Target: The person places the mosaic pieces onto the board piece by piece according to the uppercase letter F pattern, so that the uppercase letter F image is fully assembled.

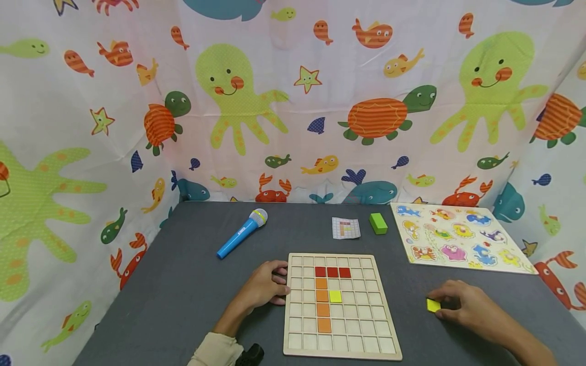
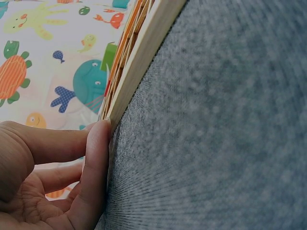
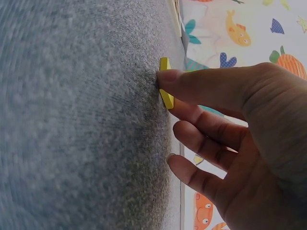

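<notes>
Near the table's front stands a wooden grid board (image 1: 359, 315), with red tiles (image 1: 332, 272) in a row, an orange column (image 1: 322, 296) below their left end, and one yellow tile (image 1: 335, 296) beside that column. My left hand (image 1: 265, 285) rests against the board's left edge. In the left wrist view, its fingertips touch the wooden rim (image 2: 136, 62) from the side. Right of the board, my right hand (image 1: 467, 307) pinches a yellow square tile (image 1: 433, 305) between thumb and fingers, at the tabletop. The right wrist view shows that tile (image 3: 168, 99) nearly edge-on, the other fingers loosely bent.
Behind the board lie a blue toy microphone (image 1: 240, 234), a small printed grid card (image 1: 346, 229) and a green block (image 1: 378, 223). A sea-animal puzzle board (image 1: 462, 236) lies at the back right. A printed curtain (image 1: 293, 101) hangs behind the dark table (image 1: 155, 305).
</notes>
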`<state>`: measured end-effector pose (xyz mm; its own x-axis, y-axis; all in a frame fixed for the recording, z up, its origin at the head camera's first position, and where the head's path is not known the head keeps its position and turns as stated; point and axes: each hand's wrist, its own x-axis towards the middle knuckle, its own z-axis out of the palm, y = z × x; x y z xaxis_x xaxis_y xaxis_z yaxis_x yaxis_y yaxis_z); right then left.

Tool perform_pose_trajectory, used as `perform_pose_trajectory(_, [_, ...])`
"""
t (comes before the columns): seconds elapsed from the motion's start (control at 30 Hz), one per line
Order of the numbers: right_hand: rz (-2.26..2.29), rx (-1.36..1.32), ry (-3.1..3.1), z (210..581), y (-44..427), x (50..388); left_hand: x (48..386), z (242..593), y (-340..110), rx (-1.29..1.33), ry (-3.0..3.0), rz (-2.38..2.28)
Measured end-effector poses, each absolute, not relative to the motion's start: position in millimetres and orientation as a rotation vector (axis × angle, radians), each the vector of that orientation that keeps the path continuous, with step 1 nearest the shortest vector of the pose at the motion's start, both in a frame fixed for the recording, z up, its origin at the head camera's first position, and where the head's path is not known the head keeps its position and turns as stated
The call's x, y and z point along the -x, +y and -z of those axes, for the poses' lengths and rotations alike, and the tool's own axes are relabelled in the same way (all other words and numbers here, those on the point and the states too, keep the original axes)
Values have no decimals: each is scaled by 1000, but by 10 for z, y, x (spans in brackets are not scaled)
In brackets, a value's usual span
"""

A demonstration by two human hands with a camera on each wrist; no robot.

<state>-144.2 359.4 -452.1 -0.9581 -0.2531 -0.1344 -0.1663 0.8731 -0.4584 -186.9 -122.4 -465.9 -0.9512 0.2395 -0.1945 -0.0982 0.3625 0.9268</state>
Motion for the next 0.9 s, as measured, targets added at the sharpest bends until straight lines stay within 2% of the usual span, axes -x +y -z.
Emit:
perform_pose_trajectory(0.4, [687,406,2871,4517,3482,1438,1873,4657,-1228,-127,2329,-1621])
perform_pose_trajectory(0.63, [707,391,2862,4495,3301,1472,1864,4659,-1233,-131,2322,-1626])
perform_pose_trajectory(0.9, [785,499,2847,4449,3085,1532,1870,4662,-1240,-135,2307,-1634])
